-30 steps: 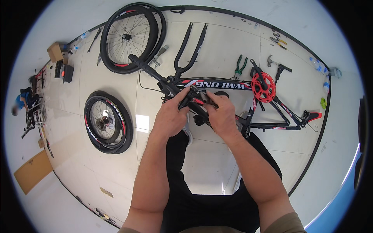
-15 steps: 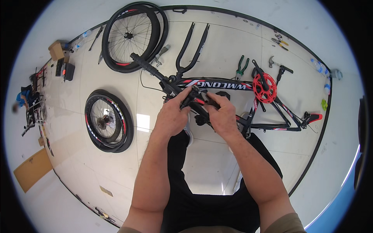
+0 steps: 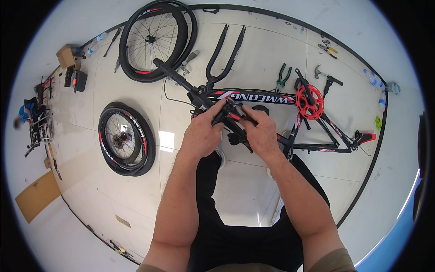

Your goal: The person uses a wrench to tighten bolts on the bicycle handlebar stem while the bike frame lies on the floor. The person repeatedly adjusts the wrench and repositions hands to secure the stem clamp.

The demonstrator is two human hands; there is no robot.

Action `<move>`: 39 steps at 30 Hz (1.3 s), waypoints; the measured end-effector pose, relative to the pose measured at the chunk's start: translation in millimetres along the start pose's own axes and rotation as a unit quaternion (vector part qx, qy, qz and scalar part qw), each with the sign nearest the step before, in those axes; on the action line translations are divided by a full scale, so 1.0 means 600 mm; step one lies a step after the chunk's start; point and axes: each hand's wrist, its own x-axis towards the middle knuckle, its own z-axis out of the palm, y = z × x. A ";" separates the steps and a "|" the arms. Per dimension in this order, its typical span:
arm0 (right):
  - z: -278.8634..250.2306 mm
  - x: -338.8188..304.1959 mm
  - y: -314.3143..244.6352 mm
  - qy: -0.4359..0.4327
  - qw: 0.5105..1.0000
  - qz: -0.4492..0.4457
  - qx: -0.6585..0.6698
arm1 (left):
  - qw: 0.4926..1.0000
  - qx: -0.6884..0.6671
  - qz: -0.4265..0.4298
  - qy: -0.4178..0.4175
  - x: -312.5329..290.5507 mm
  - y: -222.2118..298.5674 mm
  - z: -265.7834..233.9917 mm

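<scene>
A black bicycle handlebar (image 3: 181,81) lies slantwise over the bicycle frame (image 3: 267,97), which is black with red and white trim. My left hand (image 3: 202,135) is closed on the middle of the bar, thumb and fingers pressed against the dark fittings there. Just right of it, my right hand (image 3: 262,135) grips the same bar, its thumb and index finger close to a small red-marked part (image 3: 234,116). What the undersides of my fingers touch is hidden. The black fork (image 3: 220,68) points away from me, and the red chainring (image 3: 310,102) with its crank sits to the right.
Two wheels, one far left (image 3: 150,39) and one nearer (image 3: 124,140), lie on the pale tiled floor (image 3: 190,199). Green-handled pliers (image 3: 283,78), a hammer (image 3: 321,71) and plastic bottles (image 3: 373,78) are at the far right. An open cardboard box (image 3: 67,58) stands far left.
The whole view has shifted slightly. Both hands stay on the handlebar with almost the same grip; nothing has been taken up or let go.
</scene>
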 end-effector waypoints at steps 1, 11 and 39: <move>0.000 0.000 0.000 0.000 1.000 0.002 0.002 | 1.000 0.002 0.002 0.001 0.000 -0.001 0.000; -0.004 -0.001 0.010 0.006 0.990 -0.092 -0.107 | 0.999 0.047 0.007 -0.002 -0.004 0.005 0.003; 0.002 -0.003 0.013 0.003 0.976 -0.145 -0.161 | 0.999 0.028 0.013 0.006 -0.002 0.001 0.004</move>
